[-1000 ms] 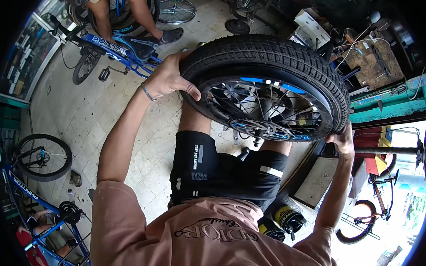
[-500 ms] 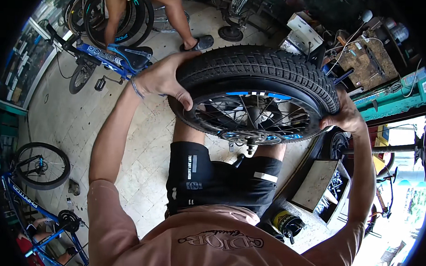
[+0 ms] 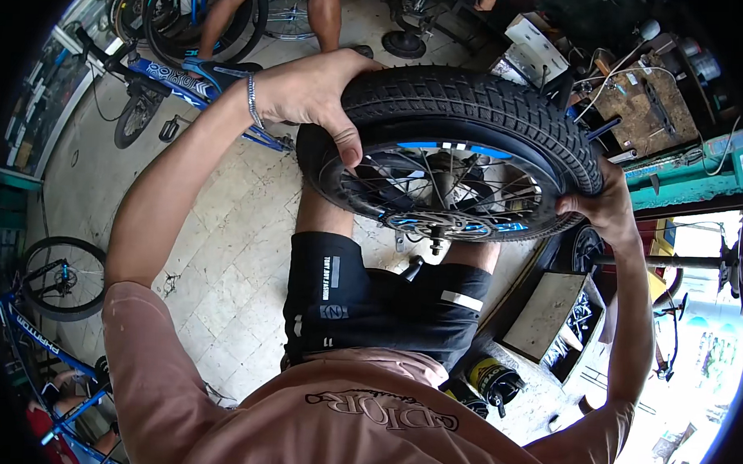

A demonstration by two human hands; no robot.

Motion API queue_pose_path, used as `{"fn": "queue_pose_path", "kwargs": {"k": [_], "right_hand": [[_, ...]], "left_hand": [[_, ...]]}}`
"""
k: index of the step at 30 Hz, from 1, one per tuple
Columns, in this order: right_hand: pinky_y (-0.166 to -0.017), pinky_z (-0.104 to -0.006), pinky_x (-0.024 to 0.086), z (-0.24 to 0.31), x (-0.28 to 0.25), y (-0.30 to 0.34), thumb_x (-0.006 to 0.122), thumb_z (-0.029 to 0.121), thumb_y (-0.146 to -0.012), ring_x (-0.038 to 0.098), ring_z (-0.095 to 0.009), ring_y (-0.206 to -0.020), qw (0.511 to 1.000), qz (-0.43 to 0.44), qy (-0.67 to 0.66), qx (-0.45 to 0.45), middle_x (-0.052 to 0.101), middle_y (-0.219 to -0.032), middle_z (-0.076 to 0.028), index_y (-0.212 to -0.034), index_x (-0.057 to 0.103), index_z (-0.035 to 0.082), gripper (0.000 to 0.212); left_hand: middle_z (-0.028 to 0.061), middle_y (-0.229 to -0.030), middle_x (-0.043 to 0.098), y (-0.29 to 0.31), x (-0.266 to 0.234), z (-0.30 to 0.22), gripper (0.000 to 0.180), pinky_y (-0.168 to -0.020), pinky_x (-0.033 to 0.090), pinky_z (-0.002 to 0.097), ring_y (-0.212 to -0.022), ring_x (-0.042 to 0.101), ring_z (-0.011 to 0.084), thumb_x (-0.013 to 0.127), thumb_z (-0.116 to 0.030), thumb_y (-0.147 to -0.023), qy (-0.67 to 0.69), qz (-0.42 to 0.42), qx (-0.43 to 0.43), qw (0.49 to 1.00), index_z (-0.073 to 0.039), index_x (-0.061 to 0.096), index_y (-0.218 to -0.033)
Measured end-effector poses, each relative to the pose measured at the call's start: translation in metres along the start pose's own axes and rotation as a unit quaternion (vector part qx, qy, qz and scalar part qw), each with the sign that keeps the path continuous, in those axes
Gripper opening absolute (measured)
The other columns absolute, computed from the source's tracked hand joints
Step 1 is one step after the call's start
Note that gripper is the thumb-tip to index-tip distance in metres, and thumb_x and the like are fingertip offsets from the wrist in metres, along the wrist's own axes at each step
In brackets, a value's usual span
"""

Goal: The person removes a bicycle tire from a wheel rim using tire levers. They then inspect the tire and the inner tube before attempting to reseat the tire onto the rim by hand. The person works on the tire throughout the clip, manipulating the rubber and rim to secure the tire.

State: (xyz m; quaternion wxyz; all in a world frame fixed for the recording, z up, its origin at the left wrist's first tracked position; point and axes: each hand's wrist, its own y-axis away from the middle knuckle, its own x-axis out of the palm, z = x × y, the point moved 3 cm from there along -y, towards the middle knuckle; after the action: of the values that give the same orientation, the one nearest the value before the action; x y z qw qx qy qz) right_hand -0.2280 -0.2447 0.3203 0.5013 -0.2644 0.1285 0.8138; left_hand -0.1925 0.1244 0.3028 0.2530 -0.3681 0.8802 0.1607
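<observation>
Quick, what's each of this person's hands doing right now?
Left hand: closed on the left side of a bicycle wheel, holding it.
Right hand: closed on the same wheel's right side.

Strong daylight comes from the right side, where the opening (image 3: 699,350) is washed out to nearly pure white. The pale floor (image 3: 223,264) is softly lit, while the upper right background is quite dim. The tyre tread (image 3: 474,92) looks sharp, and straight edges bend toward the black, rounded rim.
</observation>
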Motion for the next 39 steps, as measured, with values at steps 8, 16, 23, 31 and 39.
{"fn": "queue_pose_path", "kwargs": {"k": [8,16,23,31,39], "right_hand": [[-0.089,-0.0324,0.051,-0.003,-0.006,-0.007,0.089,0.013,-0.060,0.066,-0.016,-0.090,0.999,-0.010,-0.001,0.042,0.070,-0.104,-0.013,-0.116,0.060,-0.007,0.067],[-0.095,-0.0338,0.050,0.054,-0.002,-0.060,0.093,0.021,-0.051,0.066,-0.025,-0.095,0.981,0.134,0.138,0.013,0.068,-0.107,-0.017,-0.118,0.058,-0.007,0.081],[-0.078,-0.0350,0.053,0.052,0.015,-0.051,0.090,0.020,-0.056,0.067,-0.019,-0.072,0.990,0.077,0.103,0.056,0.072,-0.087,-0.011,-0.100,0.064,-0.004,0.056],[-0.081,-0.0371,0.053,0.054,0.025,-0.044,0.086,0.020,-0.061,0.069,-0.019,-0.079,0.982,-0.040,0.163,0.082,0.072,-0.086,-0.012,-0.101,0.066,-0.003,0.050],[-0.088,-0.0348,0.054,0.074,0.005,-0.075,0.093,0.016,-0.052,0.068,-0.025,-0.087,0.963,0.193,0.181,0.048,0.067,-0.103,-0.019,-0.116,0.057,-0.010,0.078]], "left_hand": [[0.0125,-0.114,0.063,-0.012,-0.002,0.003,0.093,-0.097,0.047,0.0321,-0.107,0.060,0.0207,0.096,-0.014,-0.044,0.057,0.002,0.032,0.998,0.008,0.051,-0.123],[0.0150,-0.109,0.065,-0.001,0.001,0.008,0.093,-0.093,0.048,0.0300,-0.102,0.063,0.0216,0.096,-0.024,-0.045,0.084,-0.049,0.055,0.994,0.012,0.053,-0.119],[0.0168,-0.110,0.065,0.004,-0.003,0.011,0.094,-0.095,0.046,0.0303,-0.104,0.060,0.0209,0.095,-0.021,-0.042,0.026,-0.052,0.041,0.997,0.013,0.053,-0.120],[0.0143,-0.106,0.066,-0.004,0.002,0.018,0.088,-0.091,0.049,0.0305,-0.098,0.063,0.0205,0.095,-0.015,-0.044,0.117,-0.048,0.055,0.990,0.012,0.055,-0.117],[0.0161,-0.113,0.062,-0.002,-0.004,0.005,0.101,-0.096,0.046,0.0324,-0.107,0.059,0.0225,0.097,-0.026,-0.041,-0.009,-0.065,0.066,0.996,0.010,0.051,-0.123]]}}
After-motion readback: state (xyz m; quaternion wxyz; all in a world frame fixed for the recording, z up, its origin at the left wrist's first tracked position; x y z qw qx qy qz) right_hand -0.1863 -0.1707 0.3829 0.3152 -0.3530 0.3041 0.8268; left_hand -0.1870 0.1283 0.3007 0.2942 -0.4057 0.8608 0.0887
